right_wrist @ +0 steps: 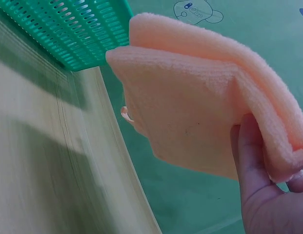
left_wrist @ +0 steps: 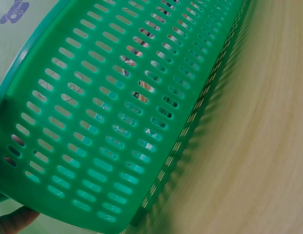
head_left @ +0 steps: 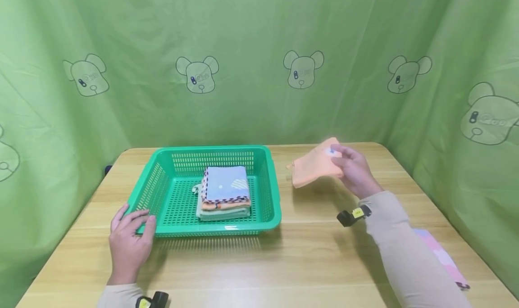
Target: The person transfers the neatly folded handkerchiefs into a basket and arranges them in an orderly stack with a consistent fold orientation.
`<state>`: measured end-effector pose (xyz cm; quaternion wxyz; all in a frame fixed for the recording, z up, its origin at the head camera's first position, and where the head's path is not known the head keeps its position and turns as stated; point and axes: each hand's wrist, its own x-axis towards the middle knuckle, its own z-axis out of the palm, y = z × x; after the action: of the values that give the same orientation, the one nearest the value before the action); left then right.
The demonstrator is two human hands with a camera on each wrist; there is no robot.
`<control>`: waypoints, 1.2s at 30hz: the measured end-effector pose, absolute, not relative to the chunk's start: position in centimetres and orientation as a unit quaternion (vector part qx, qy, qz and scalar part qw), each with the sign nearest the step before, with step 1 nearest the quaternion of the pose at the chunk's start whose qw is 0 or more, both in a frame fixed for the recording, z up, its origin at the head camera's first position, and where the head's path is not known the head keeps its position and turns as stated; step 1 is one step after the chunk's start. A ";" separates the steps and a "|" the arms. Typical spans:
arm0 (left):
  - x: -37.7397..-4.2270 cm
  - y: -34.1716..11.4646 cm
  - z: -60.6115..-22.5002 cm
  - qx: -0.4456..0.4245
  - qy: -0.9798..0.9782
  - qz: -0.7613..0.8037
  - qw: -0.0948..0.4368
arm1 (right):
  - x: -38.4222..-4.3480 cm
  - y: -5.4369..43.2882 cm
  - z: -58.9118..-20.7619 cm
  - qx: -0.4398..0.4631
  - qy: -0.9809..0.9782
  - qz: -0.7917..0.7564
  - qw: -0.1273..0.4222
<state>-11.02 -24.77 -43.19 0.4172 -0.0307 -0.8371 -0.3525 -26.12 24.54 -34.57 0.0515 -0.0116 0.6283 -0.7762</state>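
Note:
My right hand (head_left: 357, 170) pinches a folded peach-orange towel (head_left: 314, 166) by its right end, raised above the table to the right of the basket. In the right wrist view, the thumb presses one face of the towel (right_wrist: 185, 107), and its layers show along the edge. My left hand (head_left: 131, 240) grips the rim of the green plastic basket (head_left: 211, 229) at the near left corner. Inside the basket is a stack of folded towels: a light blue one (head_left: 227, 182) with a checked edge on top, an orange one (head_left: 227, 206) beneath, and a pale green one (head_left: 225, 213) lowest.
A pink and lilac cloth (head_left: 439, 254) lies at the right side of the wooden table (head_left: 243, 272), partly hidden by my right forearm. Green curtains (head_left: 251, 110) with bear-head drawings hang behind and beside the table.

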 end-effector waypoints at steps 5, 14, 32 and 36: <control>-11.0 -24.8 -43.2 -0.032 -0.838 -0.352 0.417 | -26.1 24.2 -34.4 -0.009 0.623 -0.780 0.053; -11.0 -24.8 -43.2 -0.034 -0.837 -0.350 0.420 | -26.2 23.6 -34.1 -0.008 0.619 -0.783 0.055; -11.0 -24.8 -43.2 -0.026 -0.839 -0.350 0.416 | -26.2 22.7 -33.5 -0.024 0.580 -0.813 0.049; -11.0 -24.7 -43.2 -0.024 -0.839 -0.352 0.413 | -26.2 22.3 -33.4 -0.027 0.573 -0.818 0.049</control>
<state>-11.02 -24.75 -43.19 0.4132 -0.0237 -0.8394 -0.3524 -26.22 22.32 -33.41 0.0486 -0.0269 0.5726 -0.8180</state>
